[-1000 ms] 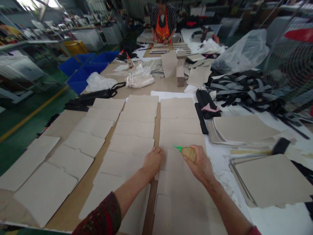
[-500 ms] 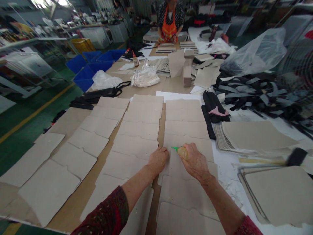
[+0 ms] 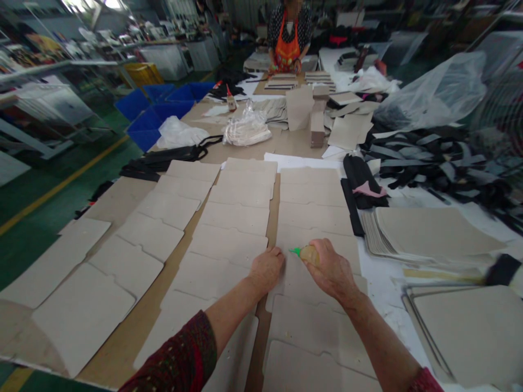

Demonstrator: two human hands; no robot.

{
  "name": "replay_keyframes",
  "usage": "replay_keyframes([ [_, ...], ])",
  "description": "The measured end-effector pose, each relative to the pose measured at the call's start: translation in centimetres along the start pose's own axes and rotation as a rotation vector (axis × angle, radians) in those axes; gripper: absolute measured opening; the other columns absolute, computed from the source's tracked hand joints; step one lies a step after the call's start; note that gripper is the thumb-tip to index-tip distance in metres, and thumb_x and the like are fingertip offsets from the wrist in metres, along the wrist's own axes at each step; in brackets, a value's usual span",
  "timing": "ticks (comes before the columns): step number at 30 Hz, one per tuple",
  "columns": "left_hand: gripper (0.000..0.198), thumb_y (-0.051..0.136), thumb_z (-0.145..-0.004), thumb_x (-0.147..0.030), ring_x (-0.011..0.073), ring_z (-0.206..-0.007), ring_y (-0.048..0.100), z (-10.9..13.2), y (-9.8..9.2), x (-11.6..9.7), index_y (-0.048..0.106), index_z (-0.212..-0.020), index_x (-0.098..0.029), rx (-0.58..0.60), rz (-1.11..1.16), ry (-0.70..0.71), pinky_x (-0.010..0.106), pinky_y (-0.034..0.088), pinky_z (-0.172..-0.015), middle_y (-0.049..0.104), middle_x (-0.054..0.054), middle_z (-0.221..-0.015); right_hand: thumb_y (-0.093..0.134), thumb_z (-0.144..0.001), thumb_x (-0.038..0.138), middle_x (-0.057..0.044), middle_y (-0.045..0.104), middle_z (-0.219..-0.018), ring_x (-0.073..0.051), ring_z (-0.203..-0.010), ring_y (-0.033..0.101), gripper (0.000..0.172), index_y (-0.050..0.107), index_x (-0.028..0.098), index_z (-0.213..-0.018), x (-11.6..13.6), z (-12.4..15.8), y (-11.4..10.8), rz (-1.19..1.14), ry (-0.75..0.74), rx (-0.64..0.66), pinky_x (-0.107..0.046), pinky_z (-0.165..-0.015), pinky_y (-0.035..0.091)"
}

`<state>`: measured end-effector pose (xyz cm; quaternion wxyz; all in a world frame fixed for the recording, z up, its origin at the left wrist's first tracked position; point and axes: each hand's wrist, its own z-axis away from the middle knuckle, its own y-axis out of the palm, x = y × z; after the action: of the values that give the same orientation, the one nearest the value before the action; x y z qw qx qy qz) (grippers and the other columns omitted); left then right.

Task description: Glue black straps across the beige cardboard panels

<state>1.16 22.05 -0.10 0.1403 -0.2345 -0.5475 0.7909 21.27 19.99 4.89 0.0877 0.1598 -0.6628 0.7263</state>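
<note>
While the right hand (image 3: pixel 333 269) clasps a rounded yellowish plastic bottle (image 3: pixel 309 255), green-nozzled, over flat beige cardboard panels (image 3: pixel 300 284), the bunched left hand (image 3: pixel 266 269) has shifted to their edge, so its fingers (image 3: pixel 278 252) neighbour the nozzle (image 3: pixel 295 251); pinch: cannot tell.

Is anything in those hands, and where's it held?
The right hand grips a bottle by its body. Whether the left hand holds anything can't be told.
</note>
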Motion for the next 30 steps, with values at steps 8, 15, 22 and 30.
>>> replay_keyframes([
  [8, 0.035, 0.053, -0.084, -0.008, 0.0217, -0.116, 0.056, -0.2, -1.0, -0.4, 0.057, -0.117, -0.019, 0.031, -0.032, -0.056, 0.032, 0.048, -0.101, 0.061, 0.009, -0.122, 0.059, -0.085, 0.044, -0.008, 0.059, -0.116, -0.024, -0.102, 0.061, 0.043, 0.049, 0.023, -0.121, -3.1, 0.8, 1.6, -0.363, 0.151, -0.342, -0.035, -0.080, 0.049],
  [15, 0.068, 0.057, -0.078, -0.003, 0.0260, -0.137, 0.044, -1.7, -1.4, 0.1, 0.037, -0.142, -0.014, 0.040, -0.011, -0.055, 0.038, 0.040, -0.113, 0.042, 0.016, -0.152, 0.064, -0.078, 0.054, -0.008, 0.063, -0.110, -0.025, -0.098, 0.061, 0.052, 0.053, 0.023, -0.118, -10.8, 5.0, -2.3, -0.332, 0.359, -0.329, -0.038, -0.082, 0.048],
  [22, 0.071, 0.059, -0.077, -0.004, 0.0253, -0.137, 0.045, -2.4, -0.9, 0.9, 0.037, -0.142, -0.019, 0.048, -0.034, -0.034, 0.038, 0.040, -0.113, 0.041, 0.012, -0.154, 0.058, -0.085, 0.051, -0.005, 0.063, -0.114, -0.022, -0.089, 0.063, 0.042, 0.053, 0.025, -0.117, -11.4, 7.4, -2.0, -0.141, 0.302, -0.244, -0.034, -0.071, 0.048],
  [30, 0.069, 0.062, -0.076, -0.006, 0.0262, -0.138, 0.044, -2.4, -1.0, 1.0, 0.039, -0.141, -0.017, 0.052, -0.040, -0.028, 0.038, 0.038, -0.115, 0.042, 0.014, -0.152, 0.054, -0.091, 0.041, -0.006, 0.061, -0.114, -0.017, -0.074, 0.063, 0.032, 0.050, 0.026, -0.119, -9.9, 6.6, -2.3, 0.108, 0.245, -0.181, -0.029, -0.056, 0.040],
])
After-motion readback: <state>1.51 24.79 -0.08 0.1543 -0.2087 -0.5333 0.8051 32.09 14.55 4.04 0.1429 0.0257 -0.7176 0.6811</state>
